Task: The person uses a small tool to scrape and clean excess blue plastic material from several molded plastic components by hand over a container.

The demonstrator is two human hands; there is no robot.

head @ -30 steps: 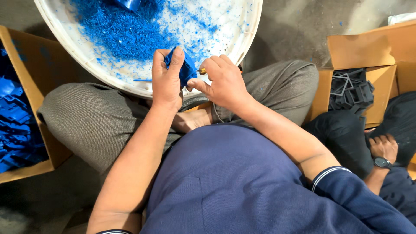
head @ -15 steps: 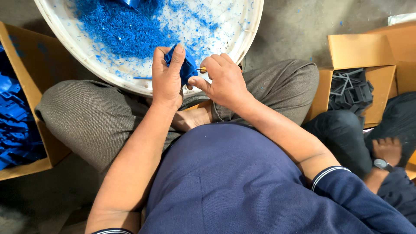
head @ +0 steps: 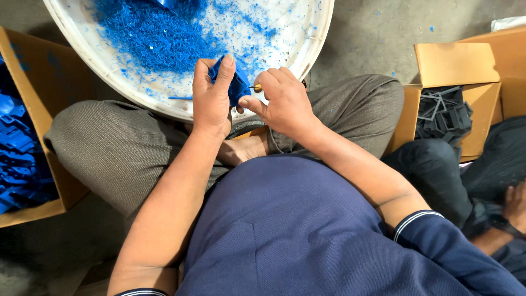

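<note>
While seated cross-legged on concrete floor [head: 383, 33], holding small blue plastic part [head: 236, 87] in left hand [head: 212, 98] over near rim of big white basin [head: 115, 82]; fingers of left hand curled shut round part, index laid along its top edge. Right hand [head: 279, 101] just beside, fingers closed on small tool w/ brass-coloured tip [head: 256, 87], tip touching part's right side; rest of tool hidden in fist, so exact kind can't be told. Basin resting on lap, holding heap of blue plastic shavings [head: 159, 38] twd far left, thinner scatter across rest. Cardboard box [head: 33, 82] at left w/ more blue plastic parts [head: 19, 159] stacked inside. Open cardboard box [head: 482, 104] at right w/ dark grey plastic frames [head: 444, 112]. Another person's hand w/ wristwatch [head: 501, 222] at lower right edge, well apart from both working hands
</note>
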